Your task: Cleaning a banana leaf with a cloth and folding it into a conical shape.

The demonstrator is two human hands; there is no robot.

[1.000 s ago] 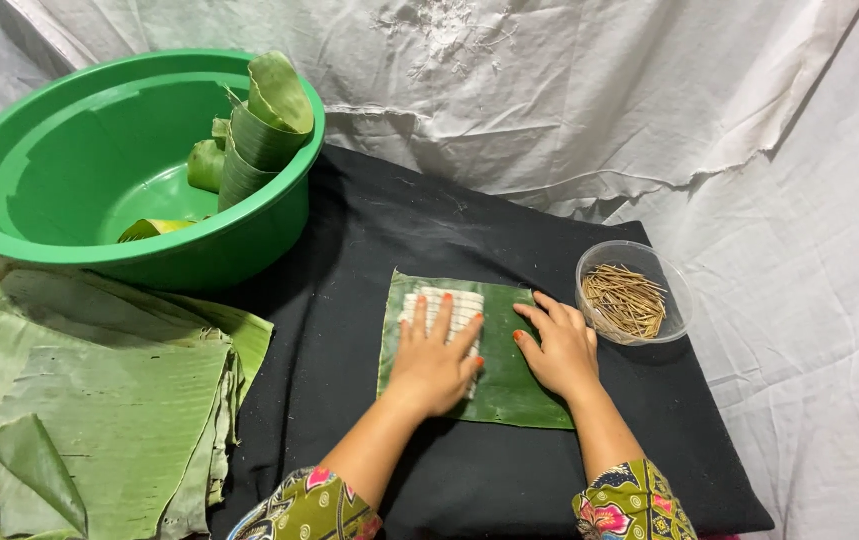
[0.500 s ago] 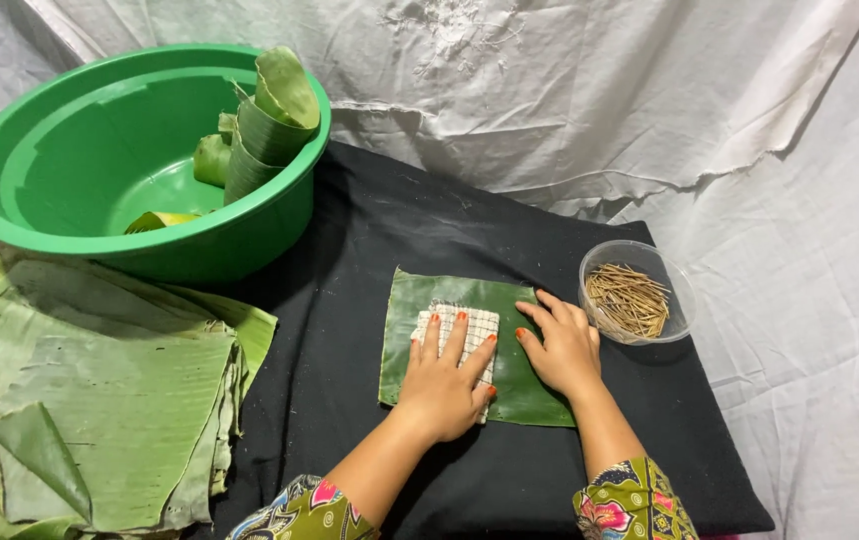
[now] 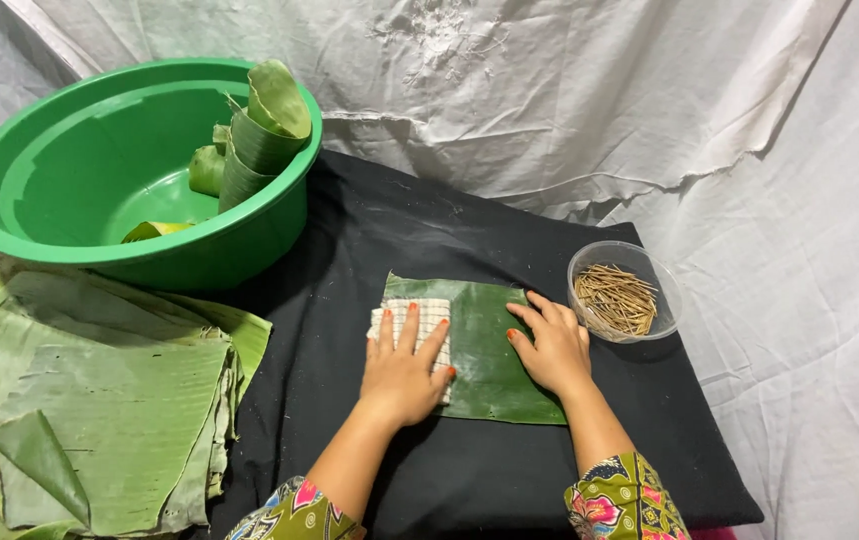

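While leaf rolls point(image 3: 261, 140) fill the green basin point(image 3: 39, 170), sticks point(image 3: 616, 299) fill the clear bowl point(image 3: 665, 280).

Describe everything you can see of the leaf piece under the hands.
The leaf piece is a roughly rectangular cut of dark green, glossy banana leaf with fine lengthwise veins. It lies flat on the black cloth, left of the clear bowl of sticks. The left hand presses a checked cloth onto its left end; the right hand rests flat on its right part. Its near edge looks slightly uneven.
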